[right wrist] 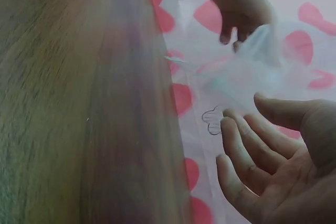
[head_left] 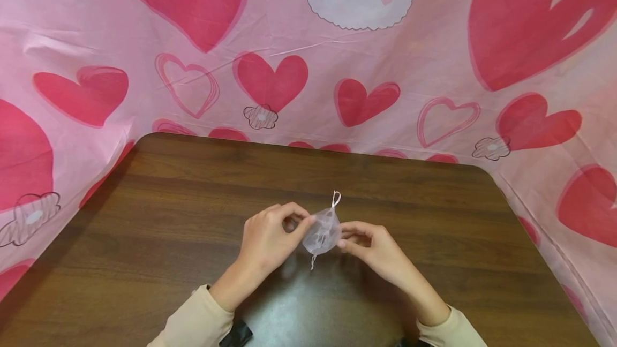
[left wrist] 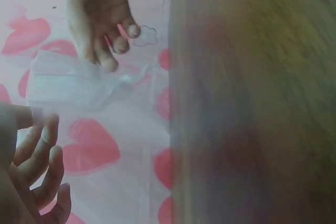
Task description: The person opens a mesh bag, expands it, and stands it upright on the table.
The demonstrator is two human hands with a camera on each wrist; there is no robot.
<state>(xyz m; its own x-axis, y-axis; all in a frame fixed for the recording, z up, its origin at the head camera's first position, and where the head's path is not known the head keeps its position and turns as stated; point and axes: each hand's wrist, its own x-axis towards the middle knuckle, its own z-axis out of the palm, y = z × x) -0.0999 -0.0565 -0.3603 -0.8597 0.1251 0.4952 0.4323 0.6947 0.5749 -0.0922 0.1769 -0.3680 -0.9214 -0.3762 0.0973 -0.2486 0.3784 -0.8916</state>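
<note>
A small sheer white drawstring pouch [head_left: 322, 233] hangs in the air above the table, with a looped cord at its top and another cord end below. Something pale shows faintly through the mesh; its kind is unclear. My left hand [head_left: 271, 235] pinches the pouch's left edge between thumb and index finger. On the other side, my right hand [head_left: 381, 248] is at the pouch's right edge, its fingers loosely bent. In the right wrist view, the right thumb and fingers [right wrist: 262, 150] stand apart, with the blurred pouch [right wrist: 247, 74] just beyond them.
A dark brown wooden table [head_left: 202, 186] with rounded far corners lies under both hands. Pink cloth [head_left: 323, 58] printed with red hearts hangs behind it and along both sides. Beside the left sleeve, a dark object [head_left: 236, 334] shows at the bottom edge.
</note>
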